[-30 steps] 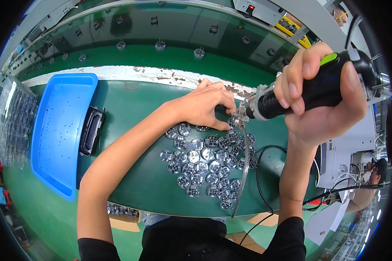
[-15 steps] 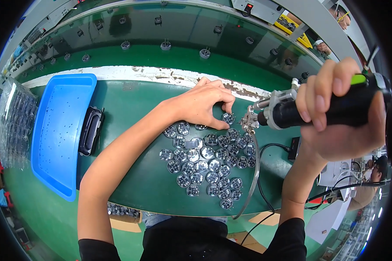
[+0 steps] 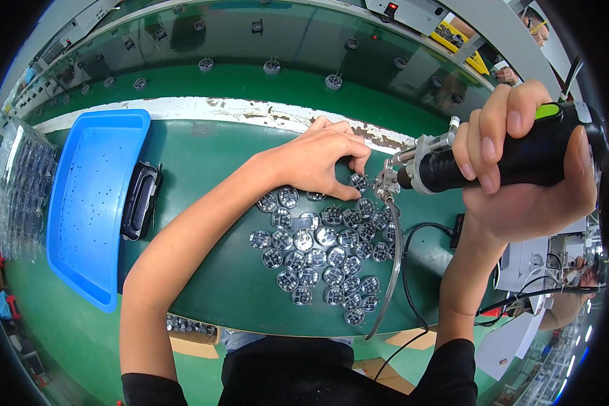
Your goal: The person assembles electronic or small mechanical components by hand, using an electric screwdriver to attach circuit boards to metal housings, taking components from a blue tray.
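My left hand reaches over the far side of a group of small round circuit-board parts. Thumb and fingers pinch one round part at the group's far right. In my right hand lies a black electric screwdriver with a green lever, tilted almost level. Its metal nozzle points left, just beside the pinched part; whether they touch I cannot tell. A clear tube runs from the nozzle toward the near table edge. Many similar round parts lie close together below my left hand.
A blue tray with dark specks lies at the left, beside a black holder. Stacked clear plastic trays stand farther left. Past a chipped white ledge, a green conveyor carries spaced parts. A black cable crosses the right side.
The parts on the conveyor have shifted right. My right hand and the screwdriver have moved slightly, and the view has shifted a little. My left hand keeps its pinch on the round part.
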{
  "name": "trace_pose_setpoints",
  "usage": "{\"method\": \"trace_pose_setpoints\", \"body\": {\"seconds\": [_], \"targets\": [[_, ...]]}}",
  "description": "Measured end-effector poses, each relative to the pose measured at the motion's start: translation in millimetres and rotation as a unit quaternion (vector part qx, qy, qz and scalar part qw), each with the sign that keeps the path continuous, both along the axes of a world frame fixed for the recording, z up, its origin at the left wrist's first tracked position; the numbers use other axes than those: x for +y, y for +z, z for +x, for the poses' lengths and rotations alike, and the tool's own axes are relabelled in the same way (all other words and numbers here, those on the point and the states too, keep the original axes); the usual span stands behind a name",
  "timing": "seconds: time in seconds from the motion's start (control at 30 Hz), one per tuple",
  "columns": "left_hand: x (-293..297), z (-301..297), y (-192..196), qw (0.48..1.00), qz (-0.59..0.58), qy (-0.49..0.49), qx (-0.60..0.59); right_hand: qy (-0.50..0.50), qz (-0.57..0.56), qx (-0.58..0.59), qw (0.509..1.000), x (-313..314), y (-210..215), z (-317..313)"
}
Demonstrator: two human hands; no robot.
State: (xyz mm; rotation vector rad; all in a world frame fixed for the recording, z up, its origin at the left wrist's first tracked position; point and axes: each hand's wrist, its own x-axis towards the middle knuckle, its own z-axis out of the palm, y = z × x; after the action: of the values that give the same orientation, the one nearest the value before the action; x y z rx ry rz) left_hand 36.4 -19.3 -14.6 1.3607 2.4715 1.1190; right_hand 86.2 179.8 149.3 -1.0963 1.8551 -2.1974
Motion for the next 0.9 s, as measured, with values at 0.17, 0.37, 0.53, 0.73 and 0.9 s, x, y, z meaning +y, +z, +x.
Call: {"method": "trace_pose_setpoints", "body": {"seconds": [0.17,0.37,0.53,0.73,0.9], "targets": [[1,-1,2,1.0,-0.005,-0.001,-0.003,-0.001,-0.001,-0.005,1.0,0,3,2],[1,-2,1,1.0,0.001,-0.005,0.008,-0.053,-0.01,-0.027,0.998,-11,1,3],[-2,-4,2,1.0,0.004,-0.011,0.017,-0.062,-0.02,-0.014,0.998,-14,-7,-6],[-7,-2,16,0.998,-0.038,-0.051,-0.002,0.019,-0.066,0.045,0.997,13,24,17],[-4,-40,30,0.994,-0.004,0.027,-0.102,-0.016,-0.087,0.046,0.995,38,27,12]]}}
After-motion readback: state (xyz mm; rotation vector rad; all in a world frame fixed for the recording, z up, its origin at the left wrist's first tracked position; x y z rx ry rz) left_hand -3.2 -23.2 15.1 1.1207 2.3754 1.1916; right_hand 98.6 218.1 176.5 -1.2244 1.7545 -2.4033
